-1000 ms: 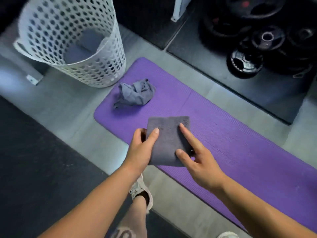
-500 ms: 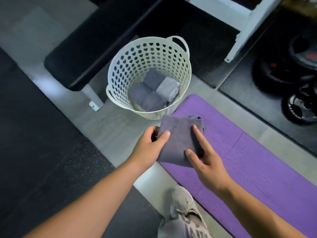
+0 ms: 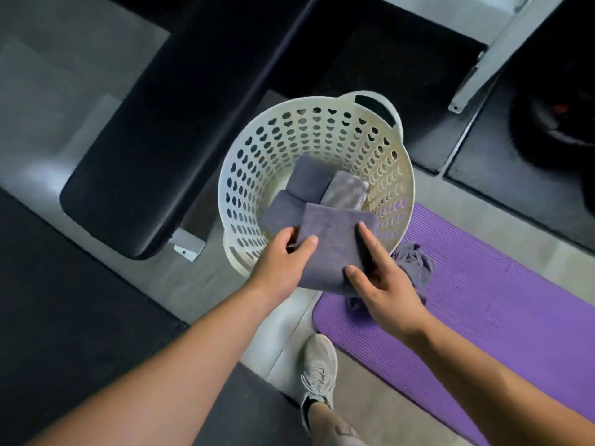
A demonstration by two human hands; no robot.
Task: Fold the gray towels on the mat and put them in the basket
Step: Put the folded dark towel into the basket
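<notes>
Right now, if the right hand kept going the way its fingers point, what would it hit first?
Probably the folded towels inside the basket; the right hand holds a gray towel over it. Depth unclear.

I hold a towel (image 3: 335, 243) over the basket (image 3: 225, 188), mid-frame, other towels (image 3: 304, 180) inside it. The mat (image 3: 502, 320) lies lower right, the bench (image 3: 154, 146) upper left.

I count five gray towels, one basket (image 3: 309, 102), one mat (image 3: 499, 300) and two hands on my feed.
Three folded towels sit in the basket: a dark towel (image 3: 306, 178), a second dark towel (image 3: 280, 210) and a pale towel (image 3: 346, 189). One held towel (image 3: 335, 239) is between the left hand (image 3: 280, 262) and right hand (image 3: 383, 284), and one crumpled towel (image 3: 415, 265) is on the mat. I also see one bench (image 3: 161, 140) and one shoe (image 3: 318, 368).
</notes>
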